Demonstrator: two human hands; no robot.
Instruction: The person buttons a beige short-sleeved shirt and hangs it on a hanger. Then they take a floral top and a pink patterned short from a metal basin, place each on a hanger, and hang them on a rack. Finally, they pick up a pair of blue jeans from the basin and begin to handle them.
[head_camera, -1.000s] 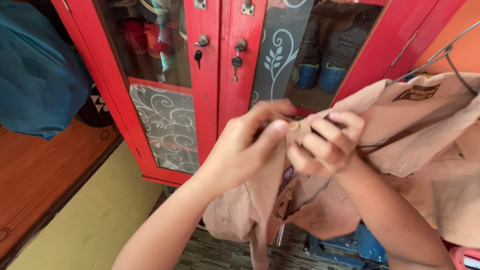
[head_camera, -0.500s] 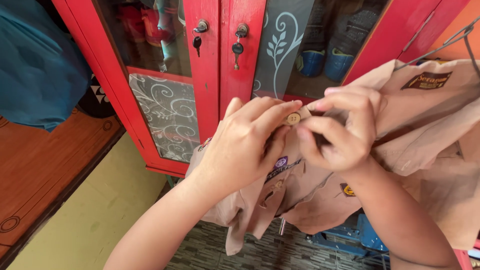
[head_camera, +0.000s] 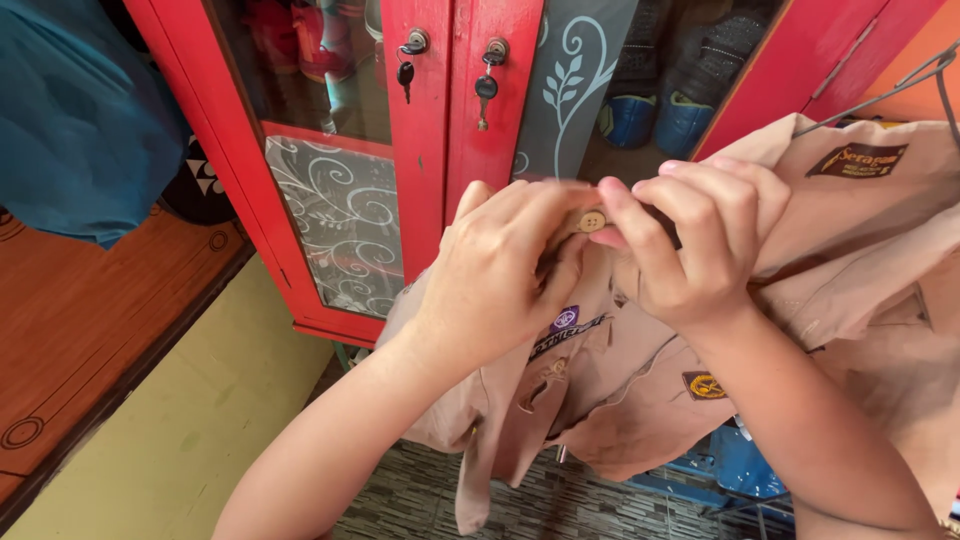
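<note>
Fingers of both hands pinch a small round tan button (head_camera: 591, 221) on a soft beige cotton shirt (head_camera: 850, 290) hanging before a red glass-fronted cabinet (head_camera: 440, 150). Left hand (head_camera: 490, 285) grips the placket, right hand (head_camera: 700, 240) the button edge. Limp, light cloth probably handles best held close beside the button.

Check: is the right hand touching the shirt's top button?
Touching. The head view shows the right hand with its fingertip pressed against the button on the tan shirt.

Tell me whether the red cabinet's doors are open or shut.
Shut. The two doors of the red cabinet meet flush at the middle, each with a key hanging in its lock.
</note>
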